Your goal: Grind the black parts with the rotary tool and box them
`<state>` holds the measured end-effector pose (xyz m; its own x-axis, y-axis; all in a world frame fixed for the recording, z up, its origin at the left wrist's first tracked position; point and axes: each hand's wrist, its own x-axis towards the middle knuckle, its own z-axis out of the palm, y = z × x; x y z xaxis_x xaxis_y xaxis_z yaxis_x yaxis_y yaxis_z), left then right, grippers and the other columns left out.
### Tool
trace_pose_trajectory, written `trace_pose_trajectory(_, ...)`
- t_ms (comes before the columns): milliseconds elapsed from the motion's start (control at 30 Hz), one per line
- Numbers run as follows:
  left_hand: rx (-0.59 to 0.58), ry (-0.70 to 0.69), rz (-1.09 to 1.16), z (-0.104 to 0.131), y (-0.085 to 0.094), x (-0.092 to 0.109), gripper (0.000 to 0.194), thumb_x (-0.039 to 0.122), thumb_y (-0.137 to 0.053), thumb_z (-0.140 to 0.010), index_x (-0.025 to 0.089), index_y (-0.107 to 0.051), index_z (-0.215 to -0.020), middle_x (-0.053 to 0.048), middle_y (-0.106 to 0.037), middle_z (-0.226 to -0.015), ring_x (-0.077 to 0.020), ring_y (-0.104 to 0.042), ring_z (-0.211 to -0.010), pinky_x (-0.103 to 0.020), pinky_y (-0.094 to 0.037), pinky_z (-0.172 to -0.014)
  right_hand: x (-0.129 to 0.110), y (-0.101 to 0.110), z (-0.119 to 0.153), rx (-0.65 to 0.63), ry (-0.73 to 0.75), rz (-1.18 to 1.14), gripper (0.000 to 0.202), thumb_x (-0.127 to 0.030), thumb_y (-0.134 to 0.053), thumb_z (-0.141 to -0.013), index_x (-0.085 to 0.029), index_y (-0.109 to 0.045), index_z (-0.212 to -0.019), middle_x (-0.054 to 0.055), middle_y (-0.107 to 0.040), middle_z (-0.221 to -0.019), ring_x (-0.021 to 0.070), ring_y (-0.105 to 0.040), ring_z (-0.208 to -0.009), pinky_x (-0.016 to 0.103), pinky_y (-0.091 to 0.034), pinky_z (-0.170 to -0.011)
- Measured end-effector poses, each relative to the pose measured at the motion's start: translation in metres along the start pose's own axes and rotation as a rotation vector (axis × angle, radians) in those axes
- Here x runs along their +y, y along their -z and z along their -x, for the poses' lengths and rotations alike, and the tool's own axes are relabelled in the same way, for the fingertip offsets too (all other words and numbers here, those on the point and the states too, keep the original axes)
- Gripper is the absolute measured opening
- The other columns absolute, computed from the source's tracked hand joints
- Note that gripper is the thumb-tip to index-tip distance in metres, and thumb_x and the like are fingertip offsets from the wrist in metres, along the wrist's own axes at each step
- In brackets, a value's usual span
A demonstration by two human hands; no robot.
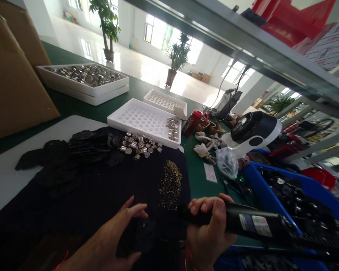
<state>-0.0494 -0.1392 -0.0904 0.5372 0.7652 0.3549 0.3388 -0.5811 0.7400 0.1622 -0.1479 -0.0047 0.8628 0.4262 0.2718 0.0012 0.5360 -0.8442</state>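
My right hand (210, 222) is wrapped round a black electric screwdriver (254, 222) with white labels, held nearly level. Its dark front end points left, close to a scattered pile of tiny brass-coloured screws (171, 180) on the dark mat (124, 188). My left hand (113, 233) is open, thumb and fingers apart, beside a black flat part (145, 231) that is hard to make out against the mat; whether the fingertips touch it I cannot tell. Several small silver motors (141, 145) lie in a heap beyond. Stacked black plates (84, 146) lie to the left.
A white compartment tray (135, 114) holds a few motors at its right end. Another white tray (96, 90), full of motors, stands behind left. At right are a red bottle (192, 122), a fan (251, 131) and a blue bin (255, 177) of black parts. A metal shelf beam crosses overhead.
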Motion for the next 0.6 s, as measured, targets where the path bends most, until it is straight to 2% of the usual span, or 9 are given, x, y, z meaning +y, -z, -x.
trace_pose_trajectory(133, -0.012, 0.012, 0.014, 0.0008, 0.0001, -0.0009, 0.103, 0.004, -0.073, -0.064, 0.038, -0.041, -0.155, 0.002, -0.080, -0.127, -0.0359, -0.066, -0.139, -0.051, -0.051, -0.118, -0.0011, -0.0013, 0.0014, -0.005, -0.001, -0.017, 0.016, -0.031, -0.076, -0.093, -0.023, -0.067, -0.105, -0.010, -0.056, -0.061, 0.0108, -0.053, -0.046, 0.028, -0.055, -0.051)
trace_pose_trajectory(267, -0.009, 0.031, 0.014, 0.0012, 0.0006, -0.0007, 0.104, 0.001, -0.073, -0.062, 0.038, -0.043, -0.154, 0.002, -0.080, -0.129, -0.0365, -0.064, -0.141, -0.048, -0.055, -0.115, 0.0002, -0.0040, 0.0017, -0.015, -0.019, -0.017, 0.018, -0.032, -0.077, -0.092, -0.023, -0.067, -0.103, -0.011, -0.056, -0.060, 0.0109, -0.053, -0.045, 0.027, -0.054, -0.050)
trace_pose_trajectory(600, 0.015, -0.008, 0.061, -0.0070, 0.0015, 0.0080, 0.096, 0.007, -0.069, -0.068, 0.038, -0.041, -0.153, 0.004, -0.080, -0.122, -0.0298, -0.075, -0.128, -0.051, -0.043, -0.125, -0.0017, 0.0021, 0.0024, -0.008, -0.011, -0.008, 0.015, -0.028, -0.076, -0.093, -0.023, -0.067, -0.104, -0.010, -0.056, -0.060, 0.0107, -0.053, -0.046, 0.027, -0.054, -0.051)
